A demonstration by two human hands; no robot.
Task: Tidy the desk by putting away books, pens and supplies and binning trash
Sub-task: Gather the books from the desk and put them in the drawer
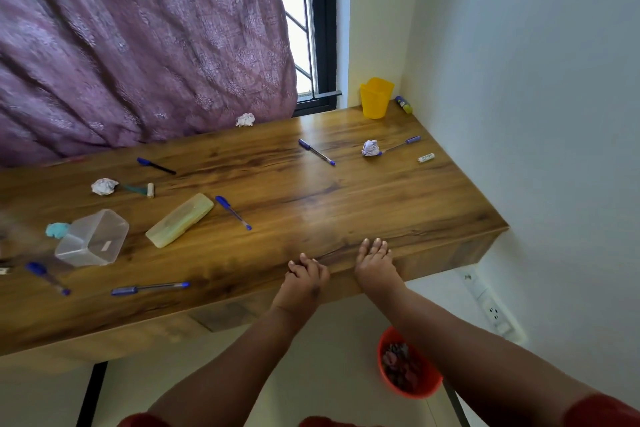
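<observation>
Both hands rest empty at the desk edge, left hand loosely curled, right hand flat with fingers straight; pens, paper balls lie scattered, orange bin waits below, likely for trash.

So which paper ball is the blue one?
The crumpled ball at the desk's left end, beside the clear plastic box. The other three are white.
</observation>
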